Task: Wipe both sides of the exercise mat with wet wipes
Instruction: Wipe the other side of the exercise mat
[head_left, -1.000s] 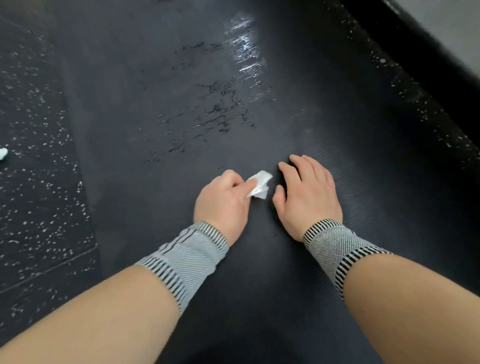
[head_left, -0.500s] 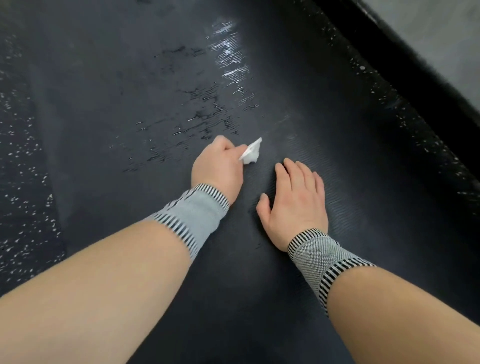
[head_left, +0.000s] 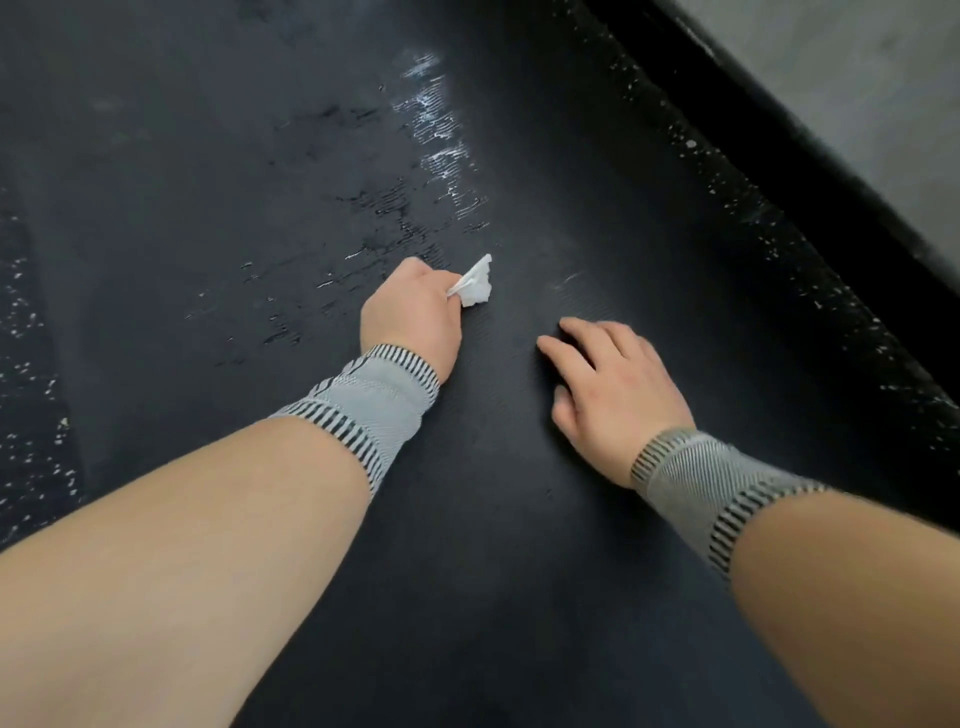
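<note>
I see dark floor (head_left: 31, 364) w/ white speckles on the left edge of view, and the same speckled surface (head_left: 779, 208) running diagonally at upper right. Beyond that, a black strip (head_left: 779, 135) (baseboard or ledge, can't tell) sits against a pale grey wall (head_left: 857, 67) in the top-right corner.

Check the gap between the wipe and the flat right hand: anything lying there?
Nothing. In the head view, only bare ribbed mat separates the wet wipe, gripped by the left hand, from the right hand.
</note>
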